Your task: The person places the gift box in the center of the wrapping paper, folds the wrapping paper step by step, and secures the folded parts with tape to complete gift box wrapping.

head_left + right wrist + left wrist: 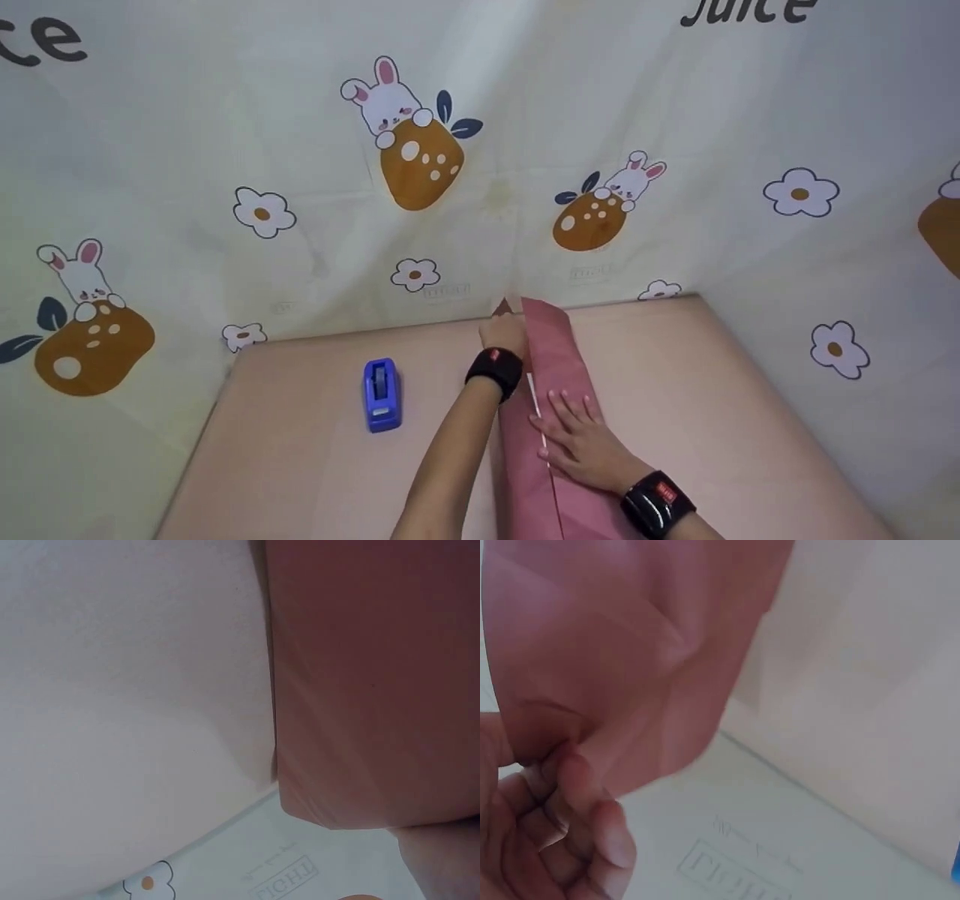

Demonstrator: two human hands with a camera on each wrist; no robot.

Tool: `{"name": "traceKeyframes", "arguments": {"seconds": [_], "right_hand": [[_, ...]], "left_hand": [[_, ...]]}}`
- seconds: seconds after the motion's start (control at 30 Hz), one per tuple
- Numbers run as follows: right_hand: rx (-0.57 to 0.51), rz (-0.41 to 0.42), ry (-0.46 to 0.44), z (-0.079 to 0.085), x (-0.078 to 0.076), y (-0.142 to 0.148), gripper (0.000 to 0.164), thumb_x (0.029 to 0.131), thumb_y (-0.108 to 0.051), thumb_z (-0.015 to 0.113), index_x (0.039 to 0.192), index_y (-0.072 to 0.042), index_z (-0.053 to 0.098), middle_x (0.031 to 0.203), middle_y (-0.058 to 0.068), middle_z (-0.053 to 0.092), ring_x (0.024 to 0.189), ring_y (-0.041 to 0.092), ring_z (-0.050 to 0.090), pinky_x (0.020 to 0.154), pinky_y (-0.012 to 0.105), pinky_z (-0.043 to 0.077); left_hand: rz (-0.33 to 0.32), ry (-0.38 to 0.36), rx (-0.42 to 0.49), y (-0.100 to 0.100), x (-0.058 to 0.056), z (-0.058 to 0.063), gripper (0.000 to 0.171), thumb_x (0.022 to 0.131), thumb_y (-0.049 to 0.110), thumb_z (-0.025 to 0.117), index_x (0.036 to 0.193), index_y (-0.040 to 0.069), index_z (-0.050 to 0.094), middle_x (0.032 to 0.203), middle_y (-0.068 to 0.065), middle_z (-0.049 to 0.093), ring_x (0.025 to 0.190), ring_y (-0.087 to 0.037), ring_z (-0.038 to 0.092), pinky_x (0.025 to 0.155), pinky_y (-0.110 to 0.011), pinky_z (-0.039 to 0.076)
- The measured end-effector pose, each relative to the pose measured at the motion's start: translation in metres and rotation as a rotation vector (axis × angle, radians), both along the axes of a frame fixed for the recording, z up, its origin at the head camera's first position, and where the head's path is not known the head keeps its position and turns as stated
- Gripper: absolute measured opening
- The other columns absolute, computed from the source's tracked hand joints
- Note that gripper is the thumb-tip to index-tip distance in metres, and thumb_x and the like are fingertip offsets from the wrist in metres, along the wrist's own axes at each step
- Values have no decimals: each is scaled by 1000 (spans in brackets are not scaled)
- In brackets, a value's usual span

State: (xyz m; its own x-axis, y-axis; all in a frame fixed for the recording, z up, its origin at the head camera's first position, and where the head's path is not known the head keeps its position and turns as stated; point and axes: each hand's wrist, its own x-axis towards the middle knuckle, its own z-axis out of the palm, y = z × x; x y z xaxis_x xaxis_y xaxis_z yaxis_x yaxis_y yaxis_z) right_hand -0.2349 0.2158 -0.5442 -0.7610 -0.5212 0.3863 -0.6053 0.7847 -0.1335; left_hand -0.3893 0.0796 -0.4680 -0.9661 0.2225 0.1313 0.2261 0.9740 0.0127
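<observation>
A long sheet of pink-red paper, folded over lengthwise, runs from the near edge of the head view to the back of the table. At its far end my left hand grips the paper's edge. Its curled fingers show in the left wrist view, with the creased paper gathered at them. Nearer to me, my right hand lies on the folded paper with its fingers spread, over a thin white strip along the overlap. The right wrist view shows the paper's smooth side, not the right hand's fingers.
A blue tape dispenser stands on the pale pink table, left of the paper. Behind the table and along its sides hangs a light cloth printed with rabbits, fruit and flowers. The table's back edge lies close to my left hand.
</observation>
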Motion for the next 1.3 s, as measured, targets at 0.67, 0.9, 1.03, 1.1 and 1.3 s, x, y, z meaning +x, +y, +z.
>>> {"name": "traceKeyframes", "arguments": {"seconds": [0.67, 0.9, 1.03, 1.1, 1.3], "right_hand": [[6, -30, -3, -2, -1, 0, 47, 93, -43, 50, 136, -24, 49, 144, 23, 36, 132, 43, 34, 101, 62, 24], [-2, -41, 22, -3, 1, -1, 46, 92, -42, 52, 134, -24, 51, 143, 23, 38, 130, 42, 37, 100, 62, 25], [3, -44, 36, -3, 3, -1, 46, 92, -41, 53, 134, -24, 51, 143, 22, 38, 130, 41, 38, 101, 58, 24], [9, -39, 63, -3, 4, -1, 46, 91, -40, 54, 134, -23, 51, 142, 22, 40, 129, 41, 39, 108, 53, 18], [-3, -21, 115, -1, 3, -1, 45, 89, -37, 58, 131, -22, 54, 139, 23, 43, 126, 41, 43, 115, 41, 1]], "left_hand": [[-50, -168, 925, -60, -32, -31, 54, 80, -10, 41, 132, 0, 46, 128, -25, 51, 121, -39, 47, 100, -47, 39], [-216, -243, 938, -57, -40, -41, 64, 78, -11, 37, 141, 0, 33, 129, -26, 47, 114, -39, 50, 88, -41, 46], [-192, -191, 890, -53, -41, -43, 45, 79, -8, 44, 120, 1, 58, 106, -22, 52, 87, -32, 54, 69, -33, 43], [-178, -140, 863, -53, -43, -43, 31, 80, -4, 47, 103, 2, 67, 103, -20, 53, 89, -31, 55, 75, -36, 45], [-28, -161, 987, -67, -69, -58, 23, 91, 6, 43, 92, 0, 65, 99, -17, 66, 74, -21, 63, 71, -35, 52]]}}
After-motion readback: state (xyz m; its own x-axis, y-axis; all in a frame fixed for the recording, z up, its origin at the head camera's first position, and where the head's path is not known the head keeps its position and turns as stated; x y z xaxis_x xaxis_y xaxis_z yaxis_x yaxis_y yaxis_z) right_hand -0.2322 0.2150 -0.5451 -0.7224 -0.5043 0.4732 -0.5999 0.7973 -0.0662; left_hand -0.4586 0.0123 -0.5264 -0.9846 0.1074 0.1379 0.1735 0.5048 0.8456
